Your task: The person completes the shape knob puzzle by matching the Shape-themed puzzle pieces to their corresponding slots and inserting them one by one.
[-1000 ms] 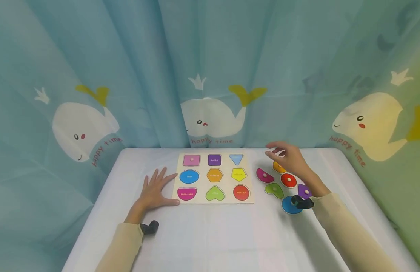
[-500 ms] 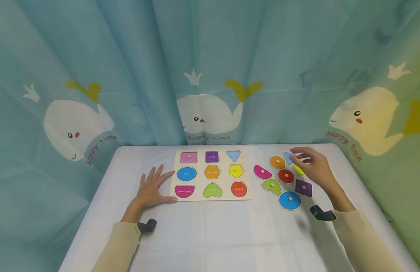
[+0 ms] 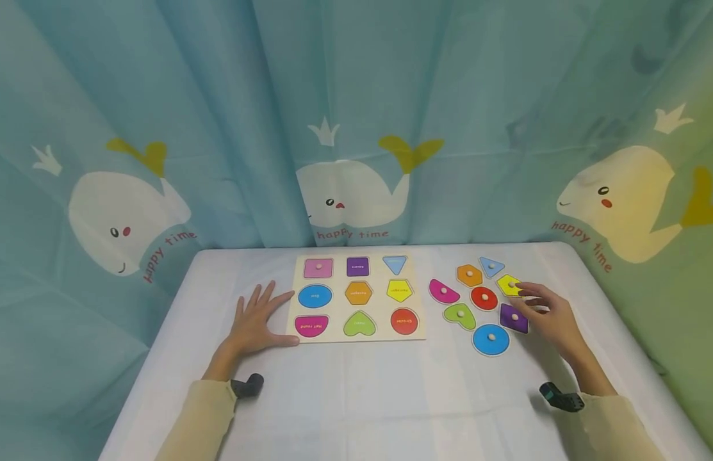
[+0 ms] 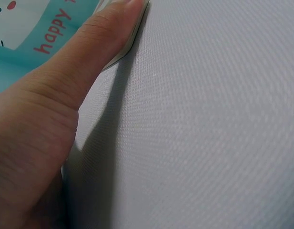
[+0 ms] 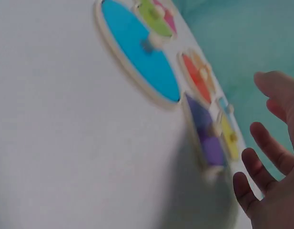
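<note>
Head view, white table (image 3: 356, 403), blue curtain (image 3: 356, 70), left grip (image 3: 257, 325) splayed, right grip (image 3: 551, 319) loose, both empty

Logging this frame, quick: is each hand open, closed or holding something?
Left hand: open, touching the puzzle board.
Right hand: open, holding nothing, near the yellow pentagon piece.

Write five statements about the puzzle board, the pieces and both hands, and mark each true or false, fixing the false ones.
1. The left hand has its thumb on the edge of the puzzle board. True.
2. The right hand grips the red circle. False: the right hand holds nothing; its fingers are near the yellow pentagon.
3. Eight knobbed pieces lie loose on the table. True.
4. The loose blue oval lies left of the board in the head view. False: the blue oval lies right of it.
5. The pink rectangle on the board has a knob. True.
</note>
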`<state>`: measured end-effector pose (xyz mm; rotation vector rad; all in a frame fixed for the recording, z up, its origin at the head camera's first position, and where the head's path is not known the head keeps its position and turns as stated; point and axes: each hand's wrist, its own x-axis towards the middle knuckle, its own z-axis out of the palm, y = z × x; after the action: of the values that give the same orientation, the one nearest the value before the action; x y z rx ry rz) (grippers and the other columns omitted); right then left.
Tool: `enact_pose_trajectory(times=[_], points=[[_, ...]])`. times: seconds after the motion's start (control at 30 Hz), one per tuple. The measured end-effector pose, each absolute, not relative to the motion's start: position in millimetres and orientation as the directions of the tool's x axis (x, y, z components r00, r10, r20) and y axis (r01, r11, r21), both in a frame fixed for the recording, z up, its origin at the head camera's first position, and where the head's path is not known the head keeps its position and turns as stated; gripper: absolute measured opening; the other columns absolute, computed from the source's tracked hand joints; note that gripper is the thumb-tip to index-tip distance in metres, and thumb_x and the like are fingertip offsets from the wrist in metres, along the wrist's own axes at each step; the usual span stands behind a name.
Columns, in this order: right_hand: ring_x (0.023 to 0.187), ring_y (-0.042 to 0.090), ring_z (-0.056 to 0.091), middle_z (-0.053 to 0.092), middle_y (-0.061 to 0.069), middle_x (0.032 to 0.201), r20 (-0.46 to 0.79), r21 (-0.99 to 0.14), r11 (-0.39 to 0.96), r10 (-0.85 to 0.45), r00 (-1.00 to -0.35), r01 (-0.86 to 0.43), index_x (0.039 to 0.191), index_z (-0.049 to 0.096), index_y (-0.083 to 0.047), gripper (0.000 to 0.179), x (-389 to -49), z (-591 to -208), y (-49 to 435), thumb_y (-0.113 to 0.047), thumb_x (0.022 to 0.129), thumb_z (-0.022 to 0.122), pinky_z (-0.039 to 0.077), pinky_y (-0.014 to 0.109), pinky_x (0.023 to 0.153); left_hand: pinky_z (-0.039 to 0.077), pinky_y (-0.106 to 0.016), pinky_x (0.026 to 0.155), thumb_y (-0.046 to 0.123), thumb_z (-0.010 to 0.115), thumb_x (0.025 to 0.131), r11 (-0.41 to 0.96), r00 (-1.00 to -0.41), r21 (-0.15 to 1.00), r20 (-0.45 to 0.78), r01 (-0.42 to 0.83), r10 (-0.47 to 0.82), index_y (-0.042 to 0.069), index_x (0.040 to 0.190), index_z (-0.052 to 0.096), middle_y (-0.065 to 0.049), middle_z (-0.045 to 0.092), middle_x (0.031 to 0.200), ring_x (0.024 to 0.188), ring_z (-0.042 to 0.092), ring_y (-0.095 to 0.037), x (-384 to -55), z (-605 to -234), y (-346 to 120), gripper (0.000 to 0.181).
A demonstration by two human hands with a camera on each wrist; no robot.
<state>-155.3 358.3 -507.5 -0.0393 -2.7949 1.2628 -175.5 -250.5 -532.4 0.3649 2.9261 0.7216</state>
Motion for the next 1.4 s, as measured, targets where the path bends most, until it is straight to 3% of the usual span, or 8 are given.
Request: enact_pose_trajectory(times=[0.27, 0.4, 0.5, 0.6, 0.8, 1.0, 1.2, 1.4], points=[[0.112, 0.036, 0.055, 0.059, 0.026, 0.134, -0.002, -0.725, 0.688, 0.056, -0.998, 0.04, 0.142, 0.057, -0.005, 0.056, -146.5, -525.8, 367.6, -0.039, 0.099, 0.069, 0.047, 0.013, 0.079, -0.006, -0.077, 0.115, 0.06, 0.087, 0.067, 0.853, -0.967, 0.482, -0.042, 0.2, 0.251, 0.021, 0.155, 0.046, -0.023, 0.017, 0.169, 0.153, 0.003, -0.051, -174.8, -529.8, -250.0, 0.104], [0.114, 0.039, 0.051, 0.056, 0.027, 0.134, -0.018, -0.691, 0.72, 0.062, -0.998, 0.057, 0.138, 0.06, -0.003, 0.055, -144.0, -530.6, 367.9, -0.04, 0.098, 0.07, 0.052, 0.039, 0.088, -0.005, -0.077, 0.115, 0.061, 0.087, 0.067, 0.856, -0.967, 0.477, -0.048, 0.197, 0.249, 0.021, 0.155, 0.046, -0.023, 0.017, 0.169, 0.154, 0.003, -0.051, -174.7, -531.1, -249.4, 0.105], [0.118, 0.044, 0.049, 0.053, 0.028, 0.136, -0.024, -0.691, 0.721, 0.06, -0.998, 0.06, 0.134, 0.062, -0.002, 0.052, -143.5, -532.5, 367.3, -0.039, 0.098, 0.071, 0.049, 0.061, 0.096, -0.005, -0.077, 0.115, 0.061, 0.087, 0.067, 0.859, -0.968, 0.474, -0.052, 0.193, 0.246, 0.021, 0.155, 0.046, -0.022, 0.017, 0.169, 0.154, 0.003, -0.051, -174.6, -532.1, -249.4, 0.105], [0.12, 0.046, 0.049, 0.052, 0.028, 0.135, -0.013, -0.69, 0.722, 0.05, -0.999, 0.045, 0.129, 0.066, -0.001, 0.047, -143.5, -532.5, 367.0, -0.035, 0.098, 0.071, 0.045, 0.068, 0.1, -0.005, -0.076, 0.115, 0.06, 0.087, 0.068, 0.857, -0.968, 0.478, -0.051, 0.193, 0.247, 0.021, 0.155, 0.046, -0.022, 0.017, 0.169, 0.154, 0.003, -0.051, -174.3, -531.9, -249.1, 0.104], [0.122, 0.045, 0.05, 0.053, 0.026, 0.134, -0.004, -0.682, 0.731, 0.043, -0.999, 0.034, 0.121, 0.071, -0.002, 0.038, -144.3, -531.1, 367.0, -0.032, 0.098, 0.072, 0.048, 0.065, 0.1, -0.005, -0.077, 0.115, 0.059, 0.088, 0.068, 0.857, -0.967, 0.476, -0.048, 0.198, 0.251, 0.02, 0.155, 0.046, -0.023, 0.017, 0.169, 0.154, 0.004, -0.051, -174.3, -530.5, -248.7, 0.103], [0.124, 0.045, 0.051, 0.054, 0.025, 0.136, -0.001, -0.662, 0.748, 0.055, -0.998, 0.042, 0.118, 0.073, -0.003, 0.038, -145.5, -533.1, 369.1, -0.035, 0.098, 0.072, 0.05, 0.035, 0.092, -0.004, -0.077, 0.115, 0.06, 0.087, 0.068, 0.858, -0.967, 0.473, -0.047, 0.2, 0.251, 0.021, 0.155, 0.046, -0.023, 0.017, 0.169, 0.154, 0.004, -0.051, -175.2, -531.1, -249.0, 0.104], [0.124, 0.046, 0.05, 0.053, 0.025, 0.136, 0.002, -0.659, 0.75, 0.061, -0.998, 0.045, 0.117, 0.073, -0.002, 0.038, -145.0, -534.4, 369.5, -0.035, 0.098, 0.071, 0.052, 0.047, 0.094, -0.005, -0.076, 0.115, 0.06, 0.087, 0.068, 0.86, -0.967, 0.471, -0.053, 0.196, 0.249, 0.021, 0.155, 0.046, -0.022, 0.017, 0.169, 0.154, 0.004, -0.05, -175.6, -531.8, -249.1, 0.104], [0.125, 0.045, 0.05, 0.054, 0.024, 0.136, 0.001, -0.664, 0.746, 0.056, -0.998, 0.041, 0.115, 0.074, -0.002, 0.037, -143.7, -534.7, 370.1, -0.034, 0.098, 0.072, 0.047, 0.026, 0.088, -0.005, -0.076, 0.115, 0.06, 0.087, 0.067, 0.856, -0.967, 0.479, -0.051, 0.196, 0.25, 0.021, 0.155, 0.046, -0.022, 0.017, 0.169, 0.154, 0.004, -0.05, -174.0, -531.0, -248.2, 0.104]])
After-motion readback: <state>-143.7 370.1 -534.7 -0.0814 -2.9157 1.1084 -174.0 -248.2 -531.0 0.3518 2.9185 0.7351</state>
